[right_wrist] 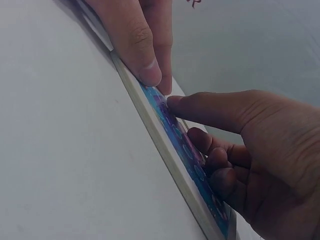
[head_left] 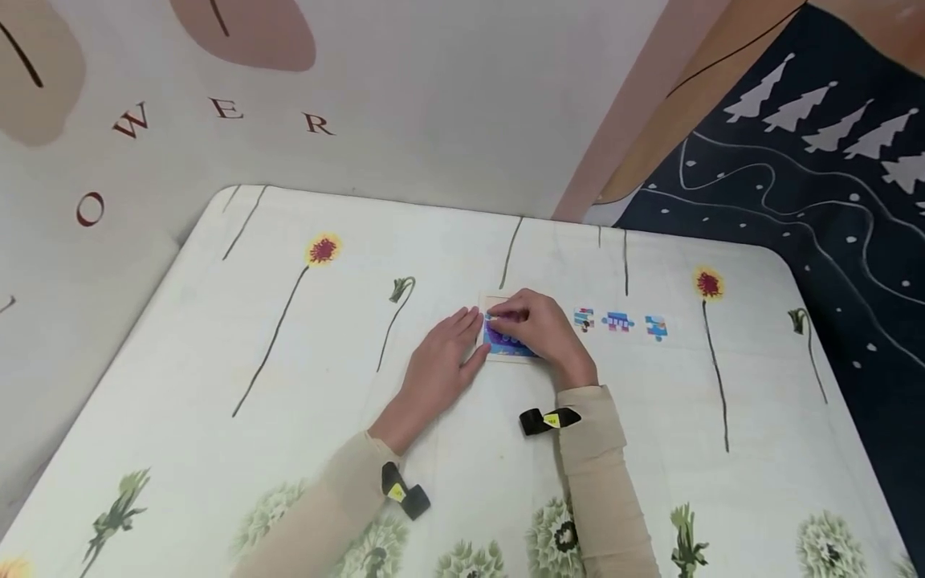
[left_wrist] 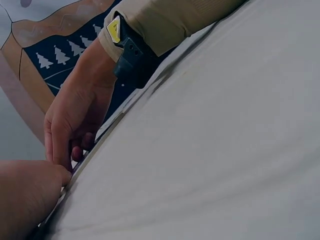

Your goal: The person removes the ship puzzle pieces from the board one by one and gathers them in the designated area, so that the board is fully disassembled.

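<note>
A small jigsaw puzzle in a pale wooden tray [head_left: 513,359] lies on the table, its picture blue and purple. My left hand [head_left: 442,357] rests along the tray's left edge, fingers straight; in the right wrist view its thumb [right_wrist: 145,67] presses the corner. Over the puzzle, my right hand [head_left: 538,329] pinches a small light-blue puzzle piece [head_left: 491,316] at the upper left, largely hidden by the fingers. The right wrist view shows the tray's side [right_wrist: 165,160] and the right hand [right_wrist: 270,150] with its lower fingers curled over the picture.
Three loose jigsaw pieces lie in a row right of the tray: a left one [head_left: 584,319], a purple middle one [head_left: 618,322] and a blue right one [head_left: 656,327]. The white tablecloth [head_left: 289,449] has printed flowers. Behind the table stands a pale wall [head_left: 433,112].
</note>
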A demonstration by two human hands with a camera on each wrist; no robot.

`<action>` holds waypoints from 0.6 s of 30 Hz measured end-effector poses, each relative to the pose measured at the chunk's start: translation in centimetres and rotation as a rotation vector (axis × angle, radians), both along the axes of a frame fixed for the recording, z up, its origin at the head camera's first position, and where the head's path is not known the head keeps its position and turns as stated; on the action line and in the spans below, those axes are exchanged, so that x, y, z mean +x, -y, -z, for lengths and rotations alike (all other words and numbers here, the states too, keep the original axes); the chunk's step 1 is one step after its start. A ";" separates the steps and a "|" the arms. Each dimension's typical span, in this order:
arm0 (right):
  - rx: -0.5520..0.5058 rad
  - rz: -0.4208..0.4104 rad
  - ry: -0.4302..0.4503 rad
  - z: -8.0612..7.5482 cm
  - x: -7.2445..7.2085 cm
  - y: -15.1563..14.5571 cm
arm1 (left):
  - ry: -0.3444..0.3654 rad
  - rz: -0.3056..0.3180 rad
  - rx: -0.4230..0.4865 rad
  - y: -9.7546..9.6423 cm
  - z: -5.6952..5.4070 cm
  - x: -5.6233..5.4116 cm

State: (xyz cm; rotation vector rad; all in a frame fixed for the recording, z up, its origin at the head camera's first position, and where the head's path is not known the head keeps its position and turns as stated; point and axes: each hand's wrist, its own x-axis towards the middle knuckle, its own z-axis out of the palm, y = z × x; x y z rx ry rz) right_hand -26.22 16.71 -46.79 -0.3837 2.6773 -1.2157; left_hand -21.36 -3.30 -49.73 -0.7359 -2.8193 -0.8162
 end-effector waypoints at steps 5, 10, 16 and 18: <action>0.012 0.003 -0.007 -0.2 -0.1 0.1 | -0.009 0.007 0.002 0.1 0.0 -0.1; 0.008 0.005 -0.017 -0.2 -0.1 0.1 | 0.004 0.003 0.002 0.1 0.1 -0.2; -0.033 0.009 -0.015 -0.2 0.0 -0.1 | 0.020 -0.006 0.004 -0.1 -0.1 -0.2; -0.052 0.010 -0.010 -0.1 0.0 -0.2 | 0.020 -0.008 -0.002 -0.1 -0.1 -0.2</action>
